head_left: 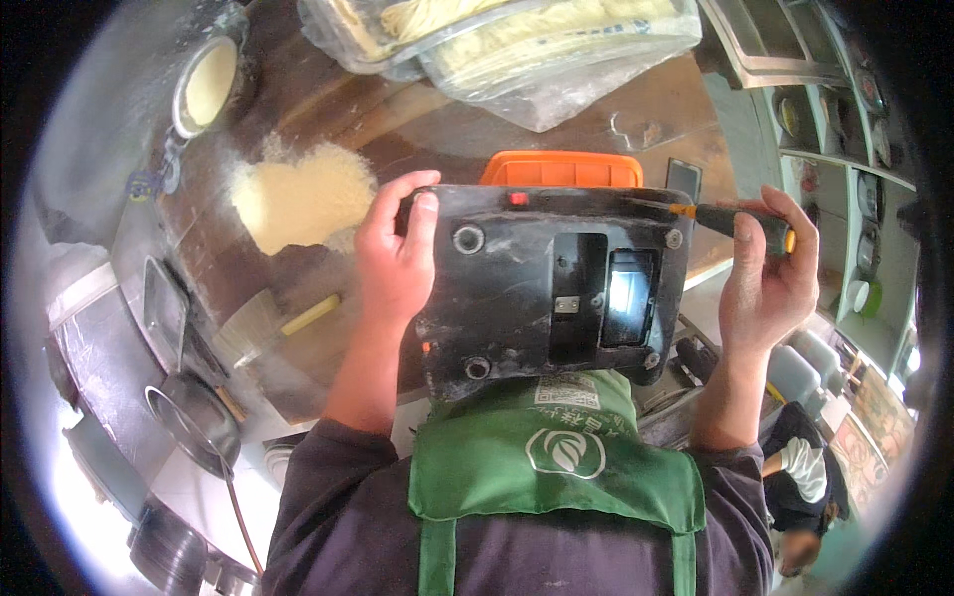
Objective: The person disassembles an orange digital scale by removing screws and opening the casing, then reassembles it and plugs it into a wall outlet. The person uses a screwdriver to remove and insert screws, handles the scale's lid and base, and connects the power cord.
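Note:
A black flour-dusted electronic scale is held up in front of my green apron, underside toward me. It has round feet, a red switch and an open rectangular recess with a battery-like block inside. My left hand grips the scale's left edge, thumb on the near face. In my right hand, off the right side, is a screwdriver with a dark and orange handle. Its thin shaft points left across the scale's upper right corner. I cannot tell whether the tip touches.
On the wooden table behind are a flour heap, an orange tub, a phone and plastic-bagged noodles. A brush lies left. Pans stand lower left; another person is lower right.

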